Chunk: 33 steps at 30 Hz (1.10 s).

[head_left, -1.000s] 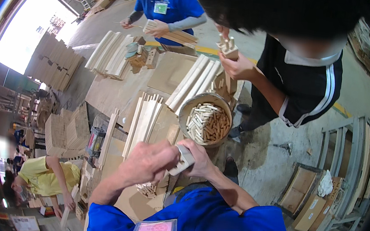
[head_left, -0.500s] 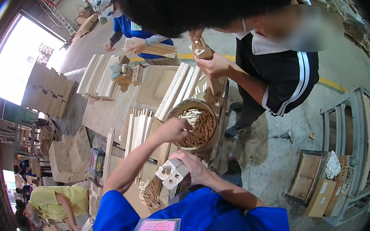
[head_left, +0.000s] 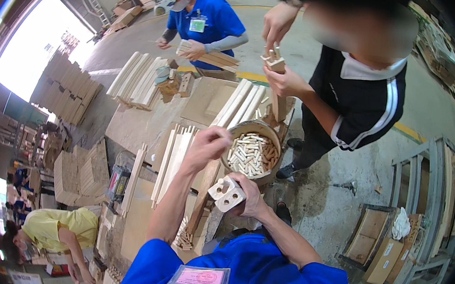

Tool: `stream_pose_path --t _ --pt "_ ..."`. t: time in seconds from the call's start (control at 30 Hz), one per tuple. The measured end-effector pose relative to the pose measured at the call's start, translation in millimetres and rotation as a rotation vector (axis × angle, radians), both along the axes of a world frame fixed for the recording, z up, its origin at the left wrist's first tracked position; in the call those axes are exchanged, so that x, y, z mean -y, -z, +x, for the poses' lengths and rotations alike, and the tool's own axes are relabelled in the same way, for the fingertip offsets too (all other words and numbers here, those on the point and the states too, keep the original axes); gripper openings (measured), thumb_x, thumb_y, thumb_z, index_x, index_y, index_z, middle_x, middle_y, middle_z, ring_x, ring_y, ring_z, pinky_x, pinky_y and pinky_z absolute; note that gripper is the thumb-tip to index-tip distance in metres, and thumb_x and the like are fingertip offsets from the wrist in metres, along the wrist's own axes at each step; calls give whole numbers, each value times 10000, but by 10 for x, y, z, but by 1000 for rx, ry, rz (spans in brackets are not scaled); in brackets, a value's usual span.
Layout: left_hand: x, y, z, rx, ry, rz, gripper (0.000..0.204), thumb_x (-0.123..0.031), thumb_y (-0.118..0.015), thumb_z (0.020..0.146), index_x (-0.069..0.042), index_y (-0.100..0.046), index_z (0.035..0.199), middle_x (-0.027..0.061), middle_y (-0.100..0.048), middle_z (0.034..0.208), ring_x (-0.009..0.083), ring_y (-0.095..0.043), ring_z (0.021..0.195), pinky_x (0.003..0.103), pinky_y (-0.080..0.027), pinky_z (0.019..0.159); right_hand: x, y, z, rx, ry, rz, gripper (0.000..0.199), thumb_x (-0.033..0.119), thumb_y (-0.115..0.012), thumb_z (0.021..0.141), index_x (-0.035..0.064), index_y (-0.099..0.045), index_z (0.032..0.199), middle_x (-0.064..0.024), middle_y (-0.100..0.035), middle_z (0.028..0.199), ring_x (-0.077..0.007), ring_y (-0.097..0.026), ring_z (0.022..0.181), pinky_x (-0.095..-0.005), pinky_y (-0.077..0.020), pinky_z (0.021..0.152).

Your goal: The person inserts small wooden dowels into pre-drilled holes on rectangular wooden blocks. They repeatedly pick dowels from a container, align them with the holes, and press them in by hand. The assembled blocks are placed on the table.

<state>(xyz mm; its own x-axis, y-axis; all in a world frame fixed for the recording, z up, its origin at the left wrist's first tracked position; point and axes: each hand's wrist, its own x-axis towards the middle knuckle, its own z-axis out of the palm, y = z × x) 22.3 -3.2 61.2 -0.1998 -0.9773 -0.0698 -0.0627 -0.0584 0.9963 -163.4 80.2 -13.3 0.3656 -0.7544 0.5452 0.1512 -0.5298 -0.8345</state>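
Observation:
My right hand (head_left: 251, 198) is wrapped round light wooden pieces (head_left: 227, 194), whose end faces show several round holes. A short peg seems to stand up at their far left corner. My left hand (head_left: 208, 146) is raised at the left rim of a round bucket (head_left: 275, 167). Its fingers are curled together, and whatever they may hold is hidden. Inside the bucket lie many short wooden dowels (head_left: 249, 151), pale ones over browner ones. More dowels (head_left: 184, 236) lie heaped on the table beside my left forearm.
Long wooden strips (head_left: 174, 153) and rails (head_left: 240, 102) lie on the worktable (head_left: 136, 127). Across it, a co-worker in black (head_left: 360, 100) handles a pegged wooden piece; another in blue (head_left: 212, 17) holds slats. A person in yellow (head_left: 60, 230) bends at left. A metal rack (head_left: 423, 215) stands right.
My left hand has come up out of the bucket toward its left rim. My head view has shifted. The bucket's dowels now look paler on top. My right hand keeps hold of the wooden pieces.

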Motion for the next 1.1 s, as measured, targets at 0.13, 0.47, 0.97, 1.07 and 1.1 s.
stream_pose_path --t 0.13,0.47,0.97,1.07,1.1 --pt "-1008 -715 309 -163 -203 -279 86 -62 -663 936 18 -684 910 47 -649 878 118 -574 703 251 -438 608 34 -86 121 -78 62 -17 743 184 -901 681 32 -516 1298 -146 -668 1097 -312 -698 975 -388 -548 869" --pt "-1229 -652 213 452 -233 -573 98 -47 -735 886 -2 -691 961 98 -658 874 239 -614 801 349 -490 725 72 -78 369 -148 14 41 829 186 -943 613 41 -502 1300 -178 -672 1132 -360 -699 985 -422 -561 846" --pt "-940 -1042 203 712 -126 -590 82 -27 -718 831 -4 -718 910 106 -628 737 229 -614 599 340 -462 541 192 -121 371 -104 32 61 787 119 -905 620 39 -508 1295 -182 -632 1121 -360 -672 1008 -425 -545 852" --pt "-937 -962 238 764 -123 -643 73 -11 -699 826 -1 -717 897 114 -631 716 234 -612 577 335 -452 513 184 -74 360 -83 -27 98 801 124 -903 619 45 -504 1309 -181 -622 1130 -377 -657 1006 -430 -539 862" --pt "-913 -930 251 722 -80 -657 74 -5 -698 823 -5 -719 894 115 -632 715 234 -615 580 335 -454 513 184 -52 334 -82 -42 106 803 123 -901 618 44 -502 1311 -182 -620 1130 -382 -655 997 -433 -539 860"
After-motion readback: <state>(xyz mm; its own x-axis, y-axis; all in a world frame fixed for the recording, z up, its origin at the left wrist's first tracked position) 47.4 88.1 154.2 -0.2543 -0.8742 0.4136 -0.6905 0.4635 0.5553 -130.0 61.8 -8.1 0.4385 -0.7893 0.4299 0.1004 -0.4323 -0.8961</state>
